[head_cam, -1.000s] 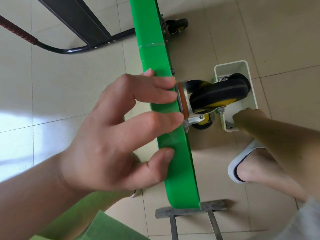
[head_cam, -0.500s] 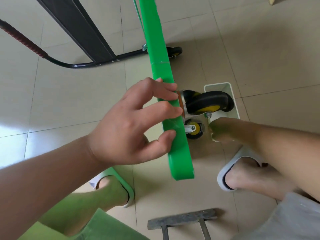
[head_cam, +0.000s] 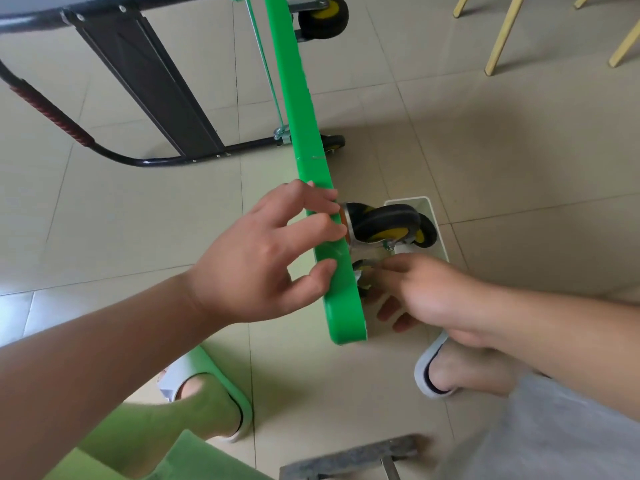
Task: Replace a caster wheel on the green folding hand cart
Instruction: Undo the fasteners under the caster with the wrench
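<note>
Beige floor tiles lie under the green cart (head_cam: 311,168), tipped on edge at frame centre, its caster wheel (head_cam: 384,223) jutting right over a white tray (head_cam: 437,233). The left hand (head_cam: 263,261) grips the cart's edge; the right hand (head_cam: 426,289) touches the wheel's bracket, grip unclear. A black handle (head_cam: 156,81) lies upper left.

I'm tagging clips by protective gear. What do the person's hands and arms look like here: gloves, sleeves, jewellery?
No gear shows. The left hand and right hand are bare: no gloves, rings or watch visible. Both forearms are uncovered as far as the frame shows, with no sleeve or wristband in view.
</note>
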`<act>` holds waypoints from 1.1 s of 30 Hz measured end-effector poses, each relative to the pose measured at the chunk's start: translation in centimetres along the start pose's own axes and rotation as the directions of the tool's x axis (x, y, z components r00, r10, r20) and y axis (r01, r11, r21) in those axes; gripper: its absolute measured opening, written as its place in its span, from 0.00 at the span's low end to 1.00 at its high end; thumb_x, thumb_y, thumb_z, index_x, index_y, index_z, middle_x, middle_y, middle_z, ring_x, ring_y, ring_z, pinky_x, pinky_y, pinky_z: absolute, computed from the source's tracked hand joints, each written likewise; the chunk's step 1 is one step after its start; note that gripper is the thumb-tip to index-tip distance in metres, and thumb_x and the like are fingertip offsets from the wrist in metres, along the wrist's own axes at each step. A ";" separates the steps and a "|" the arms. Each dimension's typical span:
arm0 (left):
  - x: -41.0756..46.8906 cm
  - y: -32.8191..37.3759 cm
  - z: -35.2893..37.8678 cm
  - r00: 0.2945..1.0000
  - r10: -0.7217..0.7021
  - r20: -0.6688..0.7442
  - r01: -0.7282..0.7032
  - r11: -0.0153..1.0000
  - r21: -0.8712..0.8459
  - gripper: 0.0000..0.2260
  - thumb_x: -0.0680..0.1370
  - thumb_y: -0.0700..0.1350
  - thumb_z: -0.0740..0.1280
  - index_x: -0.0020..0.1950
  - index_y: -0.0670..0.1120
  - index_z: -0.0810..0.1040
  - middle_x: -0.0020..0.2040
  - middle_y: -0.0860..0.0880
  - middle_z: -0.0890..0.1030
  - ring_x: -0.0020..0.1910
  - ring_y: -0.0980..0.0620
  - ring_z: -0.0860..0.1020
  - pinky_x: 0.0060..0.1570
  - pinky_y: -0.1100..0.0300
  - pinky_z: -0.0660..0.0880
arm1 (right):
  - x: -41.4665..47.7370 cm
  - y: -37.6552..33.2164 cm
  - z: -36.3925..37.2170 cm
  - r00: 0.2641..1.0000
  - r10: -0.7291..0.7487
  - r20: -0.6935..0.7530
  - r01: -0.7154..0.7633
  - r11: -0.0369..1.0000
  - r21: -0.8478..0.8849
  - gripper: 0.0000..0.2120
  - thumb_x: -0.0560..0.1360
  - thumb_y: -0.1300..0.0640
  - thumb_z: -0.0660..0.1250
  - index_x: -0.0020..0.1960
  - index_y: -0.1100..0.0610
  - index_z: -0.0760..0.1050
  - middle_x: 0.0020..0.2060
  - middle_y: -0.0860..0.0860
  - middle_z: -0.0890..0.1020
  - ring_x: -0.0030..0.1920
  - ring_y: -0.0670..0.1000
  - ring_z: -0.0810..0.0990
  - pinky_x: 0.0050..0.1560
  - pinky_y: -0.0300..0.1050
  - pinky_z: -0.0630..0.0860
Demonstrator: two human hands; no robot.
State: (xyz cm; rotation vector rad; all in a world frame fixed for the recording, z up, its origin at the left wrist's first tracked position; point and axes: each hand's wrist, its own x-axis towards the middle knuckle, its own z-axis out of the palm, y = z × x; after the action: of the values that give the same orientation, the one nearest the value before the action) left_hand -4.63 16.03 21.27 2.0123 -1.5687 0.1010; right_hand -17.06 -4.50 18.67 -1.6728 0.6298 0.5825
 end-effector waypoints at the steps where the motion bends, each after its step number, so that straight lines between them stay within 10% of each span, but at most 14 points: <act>1: 0.0 0.0 0.0 1.000 0.003 -0.003 -0.003 1.000 0.006 0.14 0.82 0.45 0.65 0.58 0.36 0.82 0.60 0.35 0.78 0.68 0.38 0.78 0.68 0.40 0.76 | 0.0 0.0 0.5 1.000 0.013 0.000 -0.013 0.997 0.076 0.12 0.83 0.49 0.64 0.53 0.54 0.82 0.48 0.56 0.86 0.39 0.53 0.83 0.34 0.42 0.79; 8: -0.2 -0.5 0.1 0.999 0.049 0.025 -0.049 0.998 0.033 0.12 0.85 0.48 0.62 0.64 0.42 0.75 0.62 0.35 0.77 0.71 0.40 0.76 0.73 0.44 0.73 | 1.6 -0.4 2.1 0.999 0.041 0.029 -0.047 0.967 0.252 0.16 0.83 0.44 0.63 0.58 0.55 0.81 0.51 0.58 0.86 0.51 0.62 0.86 0.51 0.55 0.84; 25: -0.3 -1.1 0.3 0.994 0.109 0.018 -0.110 0.993 0.037 0.14 0.87 0.53 0.60 0.65 0.44 0.74 0.65 0.42 0.71 0.72 0.44 0.74 0.78 0.48 0.68 | 2.3 0.0 2.2 0.996 0.067 0.057 -0.087 0.827 0.556 0.09 0.81 0.60 0.67 0.60 0.59 0.81 0.56 0.65 0.84 0.49 0.61 0.80 0.55 0.56 0.79; 33: -0.4 -0.9 0.2 0.992 0.122 0.041 -0.124 0.991 0.056 0.14 0.87 0.51 0.59 0.66 0.43 0.73 0.66 0.42 0.72 0.74 0.43 0.73 0.79 0.48 0.67 | 2.7 0.3 2.4 0.996 0.085 0.030 -0.090 0.874 0.478 0.13 0.81 0.51 0.68 0.57 0.60 0.82 0.52 0.63 0.85 0.57 0.68 0.83 0.56 0.61 0.82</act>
State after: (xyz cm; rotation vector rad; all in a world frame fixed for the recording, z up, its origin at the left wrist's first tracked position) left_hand -3.94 16.43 20.62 1.9715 -1.7322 0.1594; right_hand -15.41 -2.45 16.19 -1.1779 0.7764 0.4500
